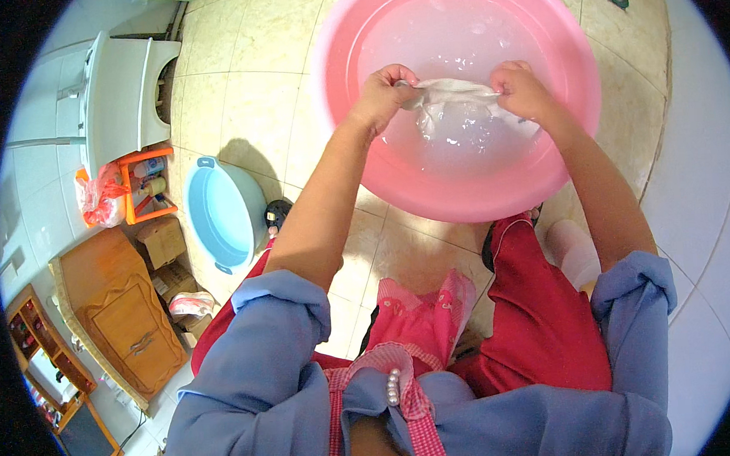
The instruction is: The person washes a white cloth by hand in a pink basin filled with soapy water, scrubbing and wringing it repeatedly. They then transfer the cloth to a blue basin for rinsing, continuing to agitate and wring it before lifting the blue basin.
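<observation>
A large pink plastic basin [463, 204] stands on the floor before me, holding cloudy, soapy water [429, 39]. Stretched between my hands is a wet white cloth [460, 92], its lower part trailing into the water. My left hand [389, 90] pinches one end of it between thumb and fingers. At the other end, my right hand [519, 90] is closed around the fabric. Both hands are over the basin, just above the water. What kind of garment or cloth this is, I cannot tell.
A light blue basin [255, 203] sits on the tiled floor [254, 116] to the left. Beyond it are an orange rack [130, 184] with bottles, cardboard boxes [161, 242], a wooden cabinet [129, 327] and a white sink unit [117, 98]. A tiled wall [702, 167] rises on the right.
</observation>
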Demonstrator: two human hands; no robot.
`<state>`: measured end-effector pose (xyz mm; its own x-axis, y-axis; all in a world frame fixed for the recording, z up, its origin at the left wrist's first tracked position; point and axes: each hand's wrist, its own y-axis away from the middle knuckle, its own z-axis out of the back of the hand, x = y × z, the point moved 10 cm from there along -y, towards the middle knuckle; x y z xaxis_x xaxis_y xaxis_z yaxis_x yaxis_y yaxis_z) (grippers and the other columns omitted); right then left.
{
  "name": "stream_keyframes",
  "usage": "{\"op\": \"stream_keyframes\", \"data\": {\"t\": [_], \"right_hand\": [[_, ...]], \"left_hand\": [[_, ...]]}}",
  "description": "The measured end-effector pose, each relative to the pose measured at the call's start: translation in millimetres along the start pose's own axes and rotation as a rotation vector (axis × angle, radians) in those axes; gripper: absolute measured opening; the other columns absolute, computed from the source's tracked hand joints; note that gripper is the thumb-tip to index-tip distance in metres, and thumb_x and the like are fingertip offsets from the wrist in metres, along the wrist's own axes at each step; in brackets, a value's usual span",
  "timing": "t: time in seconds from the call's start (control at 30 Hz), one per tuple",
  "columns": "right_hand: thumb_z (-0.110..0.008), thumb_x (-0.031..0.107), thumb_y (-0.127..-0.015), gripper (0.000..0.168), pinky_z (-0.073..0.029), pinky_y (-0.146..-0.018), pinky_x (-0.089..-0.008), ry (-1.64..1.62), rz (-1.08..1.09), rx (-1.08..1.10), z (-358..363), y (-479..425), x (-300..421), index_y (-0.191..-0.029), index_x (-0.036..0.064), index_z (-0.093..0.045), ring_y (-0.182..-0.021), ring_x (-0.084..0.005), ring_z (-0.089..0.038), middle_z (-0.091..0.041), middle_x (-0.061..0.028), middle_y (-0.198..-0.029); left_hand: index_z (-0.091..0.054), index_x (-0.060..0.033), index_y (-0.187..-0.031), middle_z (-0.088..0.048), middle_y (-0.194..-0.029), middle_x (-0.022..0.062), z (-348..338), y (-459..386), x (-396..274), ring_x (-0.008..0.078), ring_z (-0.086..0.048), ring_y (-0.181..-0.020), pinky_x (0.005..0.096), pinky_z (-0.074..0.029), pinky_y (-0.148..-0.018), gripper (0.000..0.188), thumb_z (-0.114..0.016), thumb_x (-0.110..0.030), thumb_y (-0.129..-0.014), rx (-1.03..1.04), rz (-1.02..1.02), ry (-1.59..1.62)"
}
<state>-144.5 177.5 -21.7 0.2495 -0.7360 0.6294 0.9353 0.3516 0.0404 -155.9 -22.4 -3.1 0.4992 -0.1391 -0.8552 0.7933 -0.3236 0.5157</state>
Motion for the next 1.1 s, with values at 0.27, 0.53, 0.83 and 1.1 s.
{"op": "stream_keyframes", "data": {"t": [0.27,0.53,0.83,1.1], "right_hand": [[-0.057,0.008,-0.072,0.019,-0.045,-0.065,-0.0374,-0.393,-0.159,-0.306,70.0,14.4,-2.5,-0.09,0.007,-0.054,-0.072,-0.0311,-0.056,-0.059,-0.0129,-0.077],[-0.062,0.024,-0.075,0.025,-0.048,-0.068,-0.0426,0.428,-0.099,0.405,-16.7,32.6,31.5,-0.091,0.004,-0.06,-0.075,-0.0325,-0.062,-0.063,-0.0139,-0.077],[-0.064,0.039,-0.073,0.041,-0.035,-0.096,-0.0447,0.318,-0.284,-0.073,-7.4,24.4,23.7,-0.1,0.008,-0.064,-0.122,-0.0273,-0.036,-0.048,-0.0151,-0.122],[-0.065,0.03,-0.069,0.041,-0.039,-0.09,-0.0443,0.147,-0.379,0.426,-62.6,19.5,-18.8,-0.103,0.008,-0.061,-0.11,-0.0284,-0.047,-0.053,-0.014,-0.116]], "left_hand": [[-0.057,-0.0032,-0.079,-0.056,-0.078,0.0043,-7.2,9.4,-71.3,0.0117,-0.051,-0.071,0.023,-0.041,-0.064,0.013,-0.055,0.006,-0.071,-0.045,-0.303,-0.137],[-0.056,-0.0013,-0.085,-0.057,-0.084,0.0144,-34.4,22.1,14.0,0.0257,-0.055,-0.079,0.0349,-0.045,-0.069,0.017,-0.055,0.001,-0.069,0.196,-0.356,-1.141],[-0.058,-0.0001,-0.098,-0.061,-0.084,0.02,-2.6,21.3,64.5,0.0289,-0.06,-0.083,0.0395,-0.047,-0.073,0.035,-0.061,-0.028,-0.076,-0.335,-0.042,-1.238],[-0.06,-0.0028,-0.093,-0.062,-0.079,0.0095,1.2,-2.5,122.2,0.0194,-0.061,-0.073,0.0329,-0.048,-0.055,0.032,-0.06,-0.032,-0.079,-0.167,0.397,-0.283]]}}
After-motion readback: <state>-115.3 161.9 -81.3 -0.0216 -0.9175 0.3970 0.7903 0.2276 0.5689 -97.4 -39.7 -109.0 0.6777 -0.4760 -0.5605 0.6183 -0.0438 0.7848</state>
